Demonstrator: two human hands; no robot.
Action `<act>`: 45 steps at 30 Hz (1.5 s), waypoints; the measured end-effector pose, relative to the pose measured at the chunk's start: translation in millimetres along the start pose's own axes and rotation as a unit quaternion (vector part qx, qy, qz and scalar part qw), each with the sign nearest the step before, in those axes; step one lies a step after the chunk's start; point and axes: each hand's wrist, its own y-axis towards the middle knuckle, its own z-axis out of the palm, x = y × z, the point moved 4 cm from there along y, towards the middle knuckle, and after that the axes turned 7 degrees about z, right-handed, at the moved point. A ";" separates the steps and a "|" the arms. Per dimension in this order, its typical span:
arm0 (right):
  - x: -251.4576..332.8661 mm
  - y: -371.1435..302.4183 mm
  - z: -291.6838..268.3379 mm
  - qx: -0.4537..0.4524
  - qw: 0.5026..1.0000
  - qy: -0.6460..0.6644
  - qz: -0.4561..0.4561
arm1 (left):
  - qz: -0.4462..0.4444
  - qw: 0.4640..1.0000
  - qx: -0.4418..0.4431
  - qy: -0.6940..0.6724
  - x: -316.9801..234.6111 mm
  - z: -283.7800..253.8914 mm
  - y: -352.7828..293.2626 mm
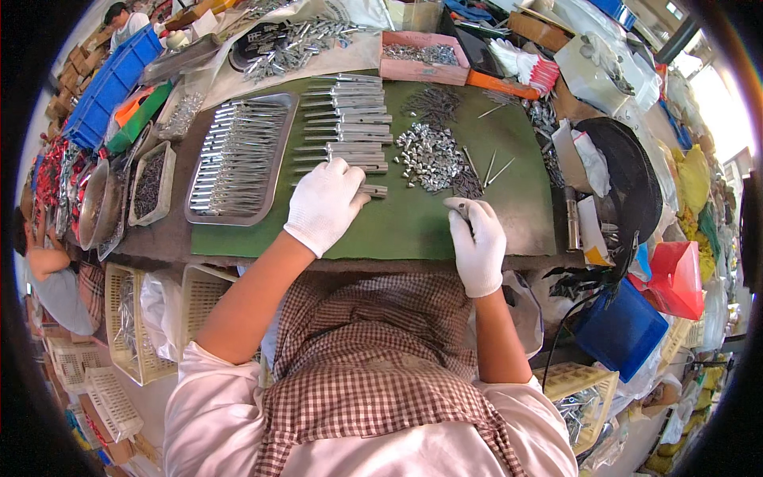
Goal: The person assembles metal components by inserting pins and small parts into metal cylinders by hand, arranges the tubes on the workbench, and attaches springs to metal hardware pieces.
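My left hand [327,203], in a white glove, is closed over the near end of a row of silver metal tubes [358,131]. One metal tube [373,191] sticks out to the right from under its fingers. My right hand [479,242], also gloved, is at the near right of the green mat [381,238], with fingertips pinched together. A small dark spot shows at the fingertips; what they hold, if anything, I cannot make out. Beyond that hand lie a pile of small silver metal pieces [433,155], dark pins [433,103] and a few loose thin rods [501,172].
Left of the tubes stands a metal tray [191,208] of silver parts with thin pointed ends. A pink box [423,70] of small parts and a heap of metal tubes [298,44] are at the back. A dark cloth-like item [628,167] and a blue bin [624,326] are on the right.
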 end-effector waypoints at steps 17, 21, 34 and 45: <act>15.3 -28.0 18.9 0.139 0.933 0.239 0.231 | 0.177 0.981 0.074 0.017 -51.9 -24.7 -15.2; 16.4 -24.8 20.3 0.185 0.886 0.312 0.288 | 0.167 0.985 0.049 -0.016 -66.7 -37.3 -16.4; 9.0 -20.6 10.7 0.158 0.946 0.144 0.245 | 0.123 0.986 0.043 -0.107 -56.0 -23.3 -37.1; -21.4 27.7 8.5 -0.023 0.995 -0.097 0.010 | 0.047 0.994 0.091 -0.032 -74.2 -5.3 -31.1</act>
